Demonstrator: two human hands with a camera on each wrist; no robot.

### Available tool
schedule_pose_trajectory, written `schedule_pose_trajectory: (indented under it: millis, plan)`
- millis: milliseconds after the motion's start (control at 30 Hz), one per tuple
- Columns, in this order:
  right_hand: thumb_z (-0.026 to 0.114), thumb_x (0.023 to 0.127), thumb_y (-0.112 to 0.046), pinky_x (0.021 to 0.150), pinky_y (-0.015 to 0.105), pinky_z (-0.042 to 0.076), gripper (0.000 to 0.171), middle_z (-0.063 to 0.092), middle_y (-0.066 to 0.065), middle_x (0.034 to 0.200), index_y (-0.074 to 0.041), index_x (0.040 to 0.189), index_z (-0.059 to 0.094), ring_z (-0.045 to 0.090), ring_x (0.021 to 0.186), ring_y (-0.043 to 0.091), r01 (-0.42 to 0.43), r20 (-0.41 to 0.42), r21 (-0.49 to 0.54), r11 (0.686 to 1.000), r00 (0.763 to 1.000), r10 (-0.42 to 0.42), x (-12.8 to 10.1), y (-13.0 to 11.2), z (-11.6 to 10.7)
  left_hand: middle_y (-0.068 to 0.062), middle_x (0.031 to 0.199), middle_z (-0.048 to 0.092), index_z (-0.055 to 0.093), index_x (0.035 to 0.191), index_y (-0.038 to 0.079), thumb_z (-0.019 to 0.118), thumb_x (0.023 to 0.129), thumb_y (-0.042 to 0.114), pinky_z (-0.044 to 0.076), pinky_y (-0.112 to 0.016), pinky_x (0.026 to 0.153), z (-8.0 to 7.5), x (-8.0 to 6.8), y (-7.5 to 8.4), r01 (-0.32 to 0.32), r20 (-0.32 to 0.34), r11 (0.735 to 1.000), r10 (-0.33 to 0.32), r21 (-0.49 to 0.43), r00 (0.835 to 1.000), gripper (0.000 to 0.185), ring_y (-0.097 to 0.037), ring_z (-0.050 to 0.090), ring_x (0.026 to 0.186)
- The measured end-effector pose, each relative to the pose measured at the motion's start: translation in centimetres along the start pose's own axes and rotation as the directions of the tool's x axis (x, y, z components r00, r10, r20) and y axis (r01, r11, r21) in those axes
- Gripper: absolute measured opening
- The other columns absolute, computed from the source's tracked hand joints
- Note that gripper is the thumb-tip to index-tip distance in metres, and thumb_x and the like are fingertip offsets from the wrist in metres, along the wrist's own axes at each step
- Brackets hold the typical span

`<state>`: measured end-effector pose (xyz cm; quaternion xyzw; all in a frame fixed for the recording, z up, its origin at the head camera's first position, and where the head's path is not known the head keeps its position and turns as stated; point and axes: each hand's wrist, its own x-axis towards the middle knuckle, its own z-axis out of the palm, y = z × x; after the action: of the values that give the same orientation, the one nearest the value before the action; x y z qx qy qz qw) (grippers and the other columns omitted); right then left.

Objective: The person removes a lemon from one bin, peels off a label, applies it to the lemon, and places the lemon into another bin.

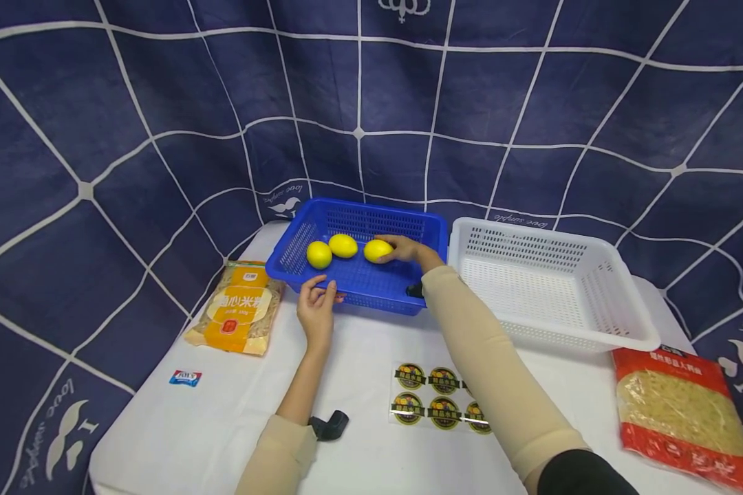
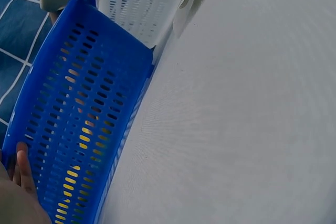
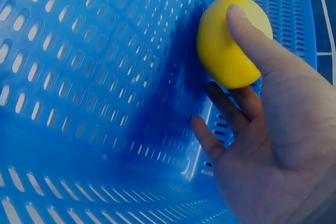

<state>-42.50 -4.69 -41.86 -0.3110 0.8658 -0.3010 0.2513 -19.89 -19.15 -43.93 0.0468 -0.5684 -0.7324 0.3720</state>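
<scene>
While the left hand [image 1: 316, 313] is gripping the near rim of one blue, perforated plastic basket [image 1: 362, 276] with curled fingers, the right hand [image 1: 407, 249] is pinching one yellow, oval lemon [image 1: 376, 251] inside it between thumb and fingers. Two more yellow lemons [image 1: 343, 245] are lying to its left. One white, perforated plastic basket [image 1: 532, 285] is standing to the right, with one red plastic bag [image 1: 681, 405] lying near it.
</scene>
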Motion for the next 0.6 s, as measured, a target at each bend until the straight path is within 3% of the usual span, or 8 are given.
schedule_pose_trajectory:
  millis: [300, 433, 600]
  plan:
    - [0.067, 0.085, -0.030, 0.109, 0.049, 0.020, 0.067, 0.034, 0.010, 0.145, -0.021, 0.143, 0.035, 0.027, 0.132, 0.029, -0.030, 0.005, -0.023, 0.999, 1.000, 0.030, -0.14, 0.07, -0.28, -0.023, 0.070, 0.053, 0.051, 0.109, -0.017, 0.064, 0.084, 0.000, 0.056, -0.032, 0.061, -0.08, 0.08, 0.03, 0.012, 0.002, 1.000, -0.012, 0.012, 1.000, 0.033, -0.028, 0.063, 0.061]
    - [0.067, 0.084, -0.032, 0.108, 0.050, 0.021, 0.066, 0.035, 0.010, 0.143, -0.022, 0.142, 0.037, 0.029, 0.131, 0.029, -0.041, 0.005, -0.024, 0.999, 0.999, 0.041, -0.30, 0.01, -0.32, -0.024, 0.071, 0.056, 0.053, 0.108, -0.016, 0.065, 0.084, 0.001, 0.056, -0.035, 0.061, -0.13, 0.02, 0.07, 0.005, -0.009, 0.999, -0.005, 0.051, 1.000, 0.032, -0.036, 0.061, 0.063]
    - [0.068, 0.085, -0.030, 0.108, 0.048, 0.022, 0.064, 0.037, 0.010, 0.142, -0.023, 0.142, 0.038, 0.031, 0.130, 0.029, -0.035, -0.021, -0.042, 0.998, 0.999, 0.035, -0.36, 0.01, -0.35, -0.024, 0.074, 0.059, 0.056, 0.109, -0.015, 0.066, 0.084, 0.003, 0.056, -0.035, 0.061, -0.23, -0.09, 0.16, -0.014, -0.023, 0.995, 0.016, 0.101, 1.000, 0.032, -0.038, 0.060, 0.064]
